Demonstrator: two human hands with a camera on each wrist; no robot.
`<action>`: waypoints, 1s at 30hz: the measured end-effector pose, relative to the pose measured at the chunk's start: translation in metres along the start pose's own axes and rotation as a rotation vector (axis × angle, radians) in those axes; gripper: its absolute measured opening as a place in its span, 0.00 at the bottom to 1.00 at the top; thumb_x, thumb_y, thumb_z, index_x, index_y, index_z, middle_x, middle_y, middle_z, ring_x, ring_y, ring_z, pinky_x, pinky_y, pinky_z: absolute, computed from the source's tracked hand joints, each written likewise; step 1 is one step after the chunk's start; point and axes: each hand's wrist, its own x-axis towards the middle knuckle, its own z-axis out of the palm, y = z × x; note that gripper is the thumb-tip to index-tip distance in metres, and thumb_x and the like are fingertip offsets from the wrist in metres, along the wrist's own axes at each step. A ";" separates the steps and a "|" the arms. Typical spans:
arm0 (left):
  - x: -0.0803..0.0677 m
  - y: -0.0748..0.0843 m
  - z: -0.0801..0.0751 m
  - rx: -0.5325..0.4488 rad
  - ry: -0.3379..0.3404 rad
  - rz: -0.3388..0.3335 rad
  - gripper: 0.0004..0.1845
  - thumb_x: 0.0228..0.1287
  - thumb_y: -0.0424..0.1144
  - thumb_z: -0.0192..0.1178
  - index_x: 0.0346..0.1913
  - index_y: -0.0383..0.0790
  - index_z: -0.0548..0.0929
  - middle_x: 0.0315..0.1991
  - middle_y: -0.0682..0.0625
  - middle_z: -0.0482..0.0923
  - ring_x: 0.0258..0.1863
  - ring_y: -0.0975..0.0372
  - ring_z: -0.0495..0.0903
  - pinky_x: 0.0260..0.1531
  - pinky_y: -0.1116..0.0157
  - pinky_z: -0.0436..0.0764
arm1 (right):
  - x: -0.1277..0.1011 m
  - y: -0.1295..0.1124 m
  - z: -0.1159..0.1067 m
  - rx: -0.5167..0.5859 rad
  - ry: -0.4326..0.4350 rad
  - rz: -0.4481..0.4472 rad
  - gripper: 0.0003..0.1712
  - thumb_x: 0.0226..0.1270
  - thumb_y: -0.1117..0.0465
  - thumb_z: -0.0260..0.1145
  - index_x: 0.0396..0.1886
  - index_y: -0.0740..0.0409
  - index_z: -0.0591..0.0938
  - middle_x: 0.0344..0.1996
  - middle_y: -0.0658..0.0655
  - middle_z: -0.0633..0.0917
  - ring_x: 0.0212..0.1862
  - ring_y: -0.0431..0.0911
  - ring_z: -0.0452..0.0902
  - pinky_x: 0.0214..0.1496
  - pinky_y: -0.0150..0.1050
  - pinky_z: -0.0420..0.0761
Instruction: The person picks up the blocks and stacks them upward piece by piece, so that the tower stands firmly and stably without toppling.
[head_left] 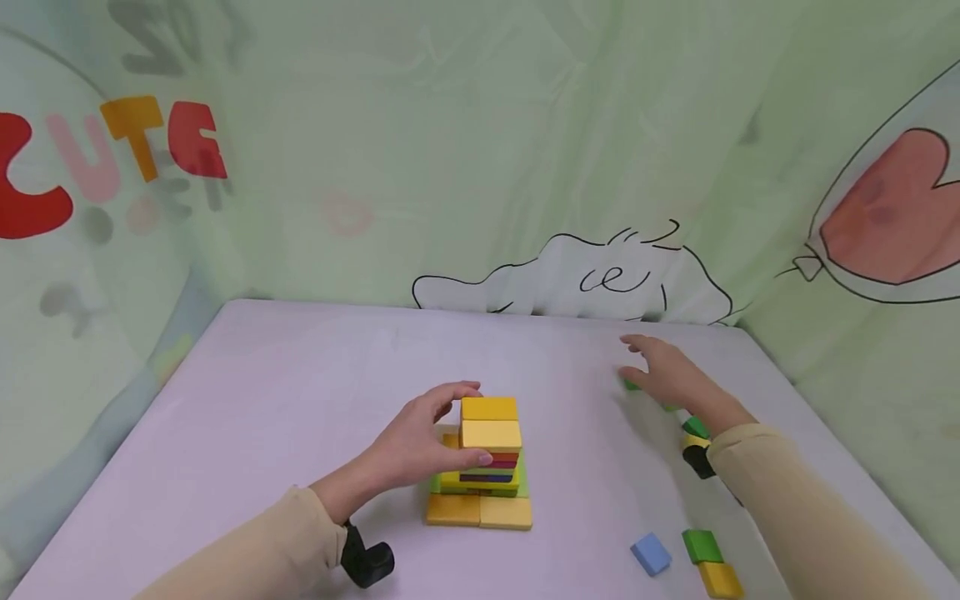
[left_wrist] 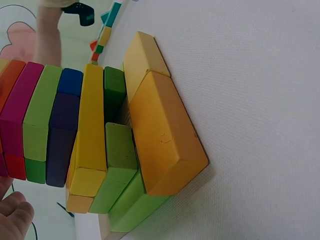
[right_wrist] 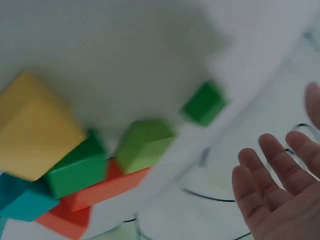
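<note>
The block tower (head_left: 489, 436), on the counter (head_left: 300, 408), appears to be steadied by the left hand (head_left: 416, 442), which is curved round its upper part with the thumb laid against the near side; how firmly it is pressed cannot be told. The right hand (head_left: 667, 375) is stretched toward the far right, fingers extended, with nothing held. A dark green block (right_wrist: 205, 103) is seen near its fingers but apart from them.

Gathering a loose block for stacking seems to be the step in hand. For a pick-up, the right hand would need to be lowered and closed, while the tower is kept from being jogged.

Close by, a light green block (right_wrist: 145, 145) and a yellow block (right_wrist: 37, 127) are lying among others, so neighbours could be knocked. Part of this row is hidden by the right sleeve (head_left: 795, 508). Nearer, a blue block (head_left: 651, 554) is left well apart from the tower.
</note>
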 end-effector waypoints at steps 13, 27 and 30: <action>-0.003 -0.002 0.003 -0.007 -0.013 0.019 0.33 0.55 0.42 0.78 0.62 0.42 0.77 0.74 0.47 0.70 0.76 0.49 0.66 0.76 0.46 0.66 | 0.009 0.033 0.022 -0.178 -0.148 0.081 0.19 0.65 0.65 0.70 0.52 0.73 0.82 0.48 0.69 0.85 0.50 0.62 0.79 0.55 0.61 0.81; -0.002 -0.001 0.000 0.006 -0.011 0.019 0.32 0.55 0.41 0.78 0.62 0.41 0.78 0.74 0.48 0.71 0.76 0.50 0.66 0.76 0.47 0.66 | -0.006 -0.009 0.019 -0.006 -0.073 -0.030 0.19 0.65 0.59 0.72 0.49 0.69 0.84 0.43 0.61 0.87 0.45 0.54 0.80 0.51 0.53 0.85; 0.000 0.000 -0.001 0.005 -0.009 0.020 0.32 0.55 0.42 0.78 0.62 0.41 0.78 0.74 0.47 0.71 0.76 0.49 0.66 0.76 0.47 0.66 | -0.012 -0.054 0.005 0.024 0.003 -0.147 0.17 0.66 0.58 0.73 0.49 0.65 0.85 0.43 0.58 0.87 0.49 0.54 0.80 0.53 0.54 0.85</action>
